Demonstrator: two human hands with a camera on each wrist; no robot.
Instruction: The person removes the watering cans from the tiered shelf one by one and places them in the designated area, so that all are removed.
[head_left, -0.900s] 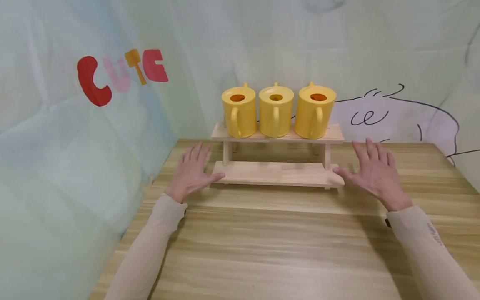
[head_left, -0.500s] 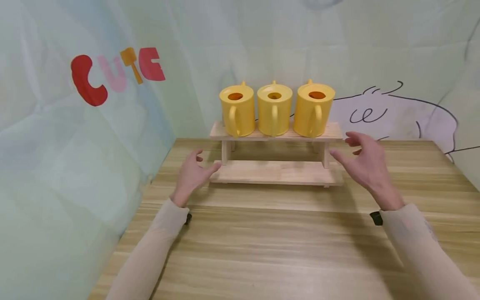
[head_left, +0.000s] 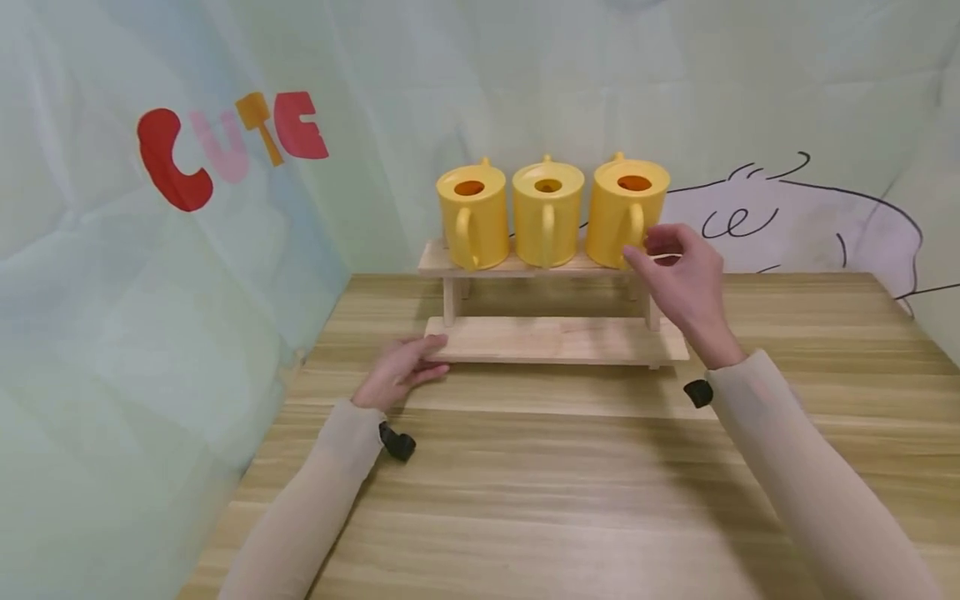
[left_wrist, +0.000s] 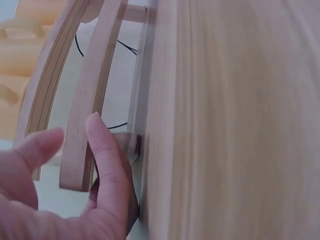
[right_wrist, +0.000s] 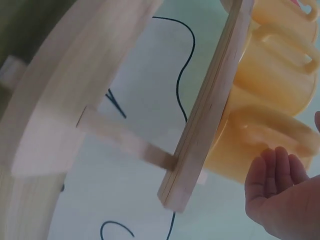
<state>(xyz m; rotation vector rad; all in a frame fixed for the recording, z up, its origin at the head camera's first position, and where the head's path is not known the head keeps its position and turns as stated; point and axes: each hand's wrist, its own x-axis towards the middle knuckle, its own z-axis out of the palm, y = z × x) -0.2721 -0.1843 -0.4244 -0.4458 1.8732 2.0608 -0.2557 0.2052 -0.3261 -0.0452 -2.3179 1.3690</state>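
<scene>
Three yellow mugs stand upright in a row on the upper tier of a small two-tier wooden shelf (head_left: 555, 340). Each has a round hole in its flat top, a handle at the front and another showing behind. My right hand (head_left: 686, 279) is at the front handle of the right mug (head_left: 611, 217), thumb on one side and bent fingers on the other, not visibly closed round it. At the lower tier's left end, my left hand (head_left: 397, 371) holds the board, thumb above and fingers below. The middle mug (head_left: 536, 233) and left mug (head_left: 487, 225) are untouched.
The shelf stands near the back of a wood-grain table (head_left: 525, 492). A pale fabric backdrop (head_left: 465, 75) with a line drawing and coloured letters surrounds the table's left and back. A dark device (head_left: 699, 393) sits at my right cuff.
My right hand has moved up and left from beside the shelf to the right mug's handle. The left hand has turned and taken the lower tier's left end. The mugs stay in place.
</scene>
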